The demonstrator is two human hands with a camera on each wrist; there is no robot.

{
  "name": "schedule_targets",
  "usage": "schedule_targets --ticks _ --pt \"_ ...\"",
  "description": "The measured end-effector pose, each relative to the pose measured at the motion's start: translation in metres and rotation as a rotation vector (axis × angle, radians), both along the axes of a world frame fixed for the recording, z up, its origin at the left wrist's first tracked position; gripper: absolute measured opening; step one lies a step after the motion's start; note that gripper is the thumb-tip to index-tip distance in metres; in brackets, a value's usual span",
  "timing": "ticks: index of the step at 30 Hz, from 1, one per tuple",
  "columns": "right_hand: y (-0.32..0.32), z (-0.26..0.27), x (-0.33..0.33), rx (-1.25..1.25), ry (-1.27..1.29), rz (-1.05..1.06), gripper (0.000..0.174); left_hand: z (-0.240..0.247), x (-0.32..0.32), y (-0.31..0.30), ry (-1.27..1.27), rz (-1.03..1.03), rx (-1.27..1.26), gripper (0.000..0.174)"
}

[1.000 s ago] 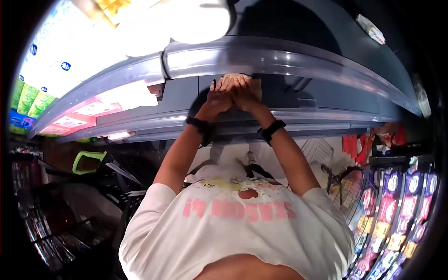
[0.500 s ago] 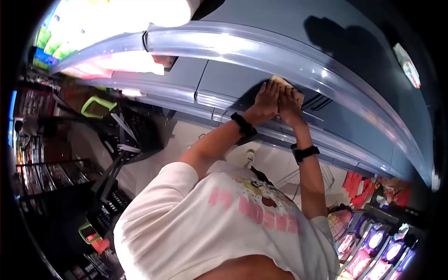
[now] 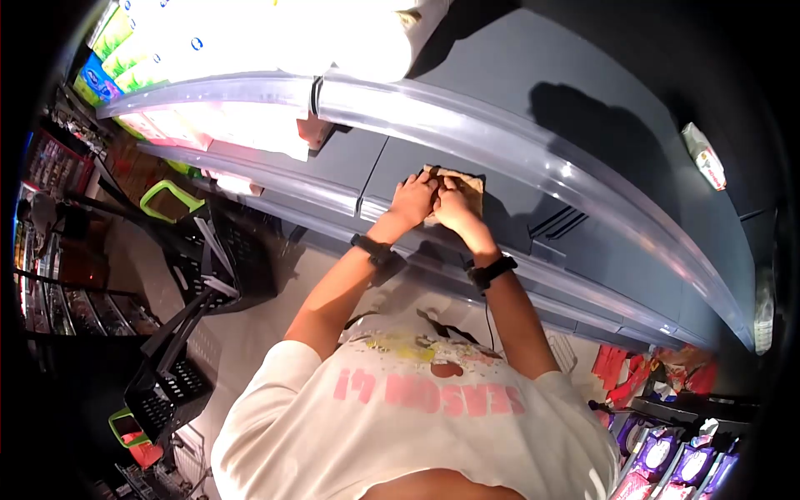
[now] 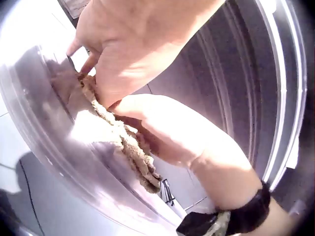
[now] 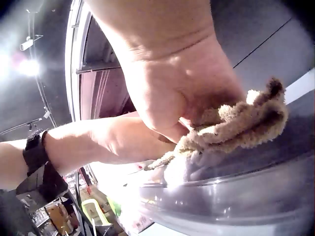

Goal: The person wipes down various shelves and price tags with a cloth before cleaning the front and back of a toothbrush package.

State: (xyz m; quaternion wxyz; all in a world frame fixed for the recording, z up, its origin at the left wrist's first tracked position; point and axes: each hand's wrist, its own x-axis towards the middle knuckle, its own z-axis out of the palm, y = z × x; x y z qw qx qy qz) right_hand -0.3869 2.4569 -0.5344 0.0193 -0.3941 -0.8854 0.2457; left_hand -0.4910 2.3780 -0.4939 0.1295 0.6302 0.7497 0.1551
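Observation:
A tan, fluffy cleaning cloth (image 3: 472,190) lies bunched on the grey shelf (image 3: 508,187), behind its clear front rail. My left hand (image 3: 412,201) grips the cloth's left side with bent fingers. Right beside it, my right hand (image 3: 455,208) holds the cloth's middle, its fingers curled down into it. Seen from the left wrist, the cloth (image 4: 129,147) stands up in a folded ridge along the clear rail (image 4: 69,142). In the right wrist view its thick folds (image 5: 236,125) bulge out past my right hand (image 5: 182,83), and the fingertips are hidden in them.
White packs (image 3: 250,37) crowd the upper shelf at left, with pink boxes (image 3: 179,125) below. A small white packet (image 3: 704,157) lies at the shelf's far right. Black shopping baskets (image 3: 221,258) stand on the floor at left. Purple packs (image 3: 658,450) fill a rack at lower right.
Both hands lay flat on the cloth before; now their fingers are bent and the cloth is gathered up. The hands went right along the shelf, then back left, as the head view swung.

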Motion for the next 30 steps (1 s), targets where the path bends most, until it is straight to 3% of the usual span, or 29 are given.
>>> schedule_targets --ticks 1,2,3,5,6,8,10,12,13,14,16,18,19,20,22,24,26,28,30 --pt "-0.002 0.016 -0.001 0.028 -0.068 0.038 0.042 -0.007 -0.002 0.0 -0.01 -0.007 0.178 0.022" --pt "-0.008 0.029 0.003 0.049 -0.138 0.071 0.043 -0.014 -0.004 0.003 -0.01 -0.016 0.186 0.022" --pt "-0.006 0.014 0.009 0.101 0.031 0.082 0.046 -0.018 -0.005 0.005 -0.052 -0.043 0.265 0.018" --pt "-0.007 0.015 0.026 0.163 0.213 0.106 0.033 -0.011 -0.004 0.008 -0.128 -0.136 0.398 0.012" --pt "-0.013 0.02 0.03 0.216 0.282 0.095 0.028 -0.024 -0.003 0.013 -0.105 -0.101 0.371 0.011" --pt "-0.01 0.0 0.027 0.554 0.288 0.079 0.021 -0.028 0.003 0.013 -0.005 -0.103 0.329 0.014" --pt "-0.018 0.004 0.023 0.602 0.227 -0.01 0.017 -0.024 0.009 0.011 0.028 -0.109 0.354 0.019" --pt "-0.026 0.011 0.025 0.407 0.302 -0.022 0.023 -0.017 0.012 0.002 0.039 -0.086 0.293 0.023" --pt "-0.028 0.015 0.029 0.461 0.35 0.02 0.022 -0.013 0.013 0.0 0.06 -0.107 0.271 0.024" --pt "-0.031 0.02 0.032 0.29 0.279 -0.015 0.021 -0.011 0.014 -0.003 0.078 -0.122 0.248 0.025" --pt "-0.032 0.011 0.041 0.205 0.349 0.05 0.026 -0.01 0.019 -0.013 0.09 -0.096 0.343 0.027" --pt "-0.037 0.003 0.046 0.283 0.33 0.085 0.032 0.002 0.023 -0.023 0.241 -0.049 0.204 0.025" --pt "-0.041 0.001 0.045 0.58 0.249 0.161 0.036 0.0 0.02 -0.026 0.266 -0.035 0.192 0.025" --pt "-0.046 -0.002 0.042 0.554 0.148 0.125 0.037 -0.002 0.018 -0.028 0.287 -0.022 0.18 0.025" --pt "-0.057 0.03 0.026 0.023 0.194 0.092 0.04 0.005 0.01 -0.037 0.309 0.061 0.147 0.024" --pt "-0.048 0.018 0.01 0.12 0.273 0.281 0.046 0.012 -0.008 -0.048 0.314 0.17 0.211 0.021" --pt "-0.046 0.028 -0.013 -0.032 0.131 0.305 0.05 0.015 -0.036 -0.056 0.323 0.167 0.1 0.023" --pt "-0.034 0.025 -0.035 -0.004 0.046 0.407 0.052 0.018 -0.049 -0.067 0.384 0.192 0.083 0.02" --pt "-0.025 0.021 -0.055 0.009 -0.022 0.49 0.054 -0.004 -0.057 -0.07 0.354 0.138 0.356 0.052"
